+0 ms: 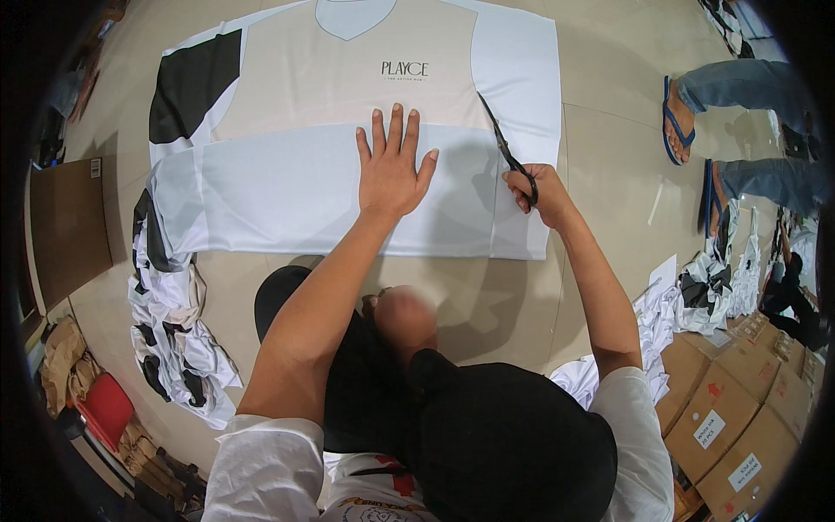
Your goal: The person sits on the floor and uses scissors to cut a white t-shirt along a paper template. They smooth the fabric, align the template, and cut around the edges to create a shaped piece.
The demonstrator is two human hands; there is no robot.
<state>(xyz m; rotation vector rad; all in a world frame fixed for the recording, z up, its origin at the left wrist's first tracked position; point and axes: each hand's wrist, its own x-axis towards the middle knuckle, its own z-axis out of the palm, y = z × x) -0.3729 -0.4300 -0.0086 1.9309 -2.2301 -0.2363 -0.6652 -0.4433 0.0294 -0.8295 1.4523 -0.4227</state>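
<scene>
A large sheet of printed fabric [296,200] lies spread on the floor in front of me, its near part folded over, white side up. On its beige panel [322,78] show a shirt-front outline with a neckline and a small dark print. My left hand [393,178] rests flat on the fabric near the fold's edge, fingers spread. In my right hand [541,193] is a pair of black-handled scissors [507,143], with fingers through the handles. The blades point away from me, along the right edge of the beige panel; they look nearly closed.
Crumpled white and black fabric pieces [178,339] lie at the left. Cardboard boxes [722,418] and more white cloth [657,309] are at the lower right. Another person's feet in blue flip-flops [683,126] stand to the right. A brown board [71,230] leans at the far left.
</scene>
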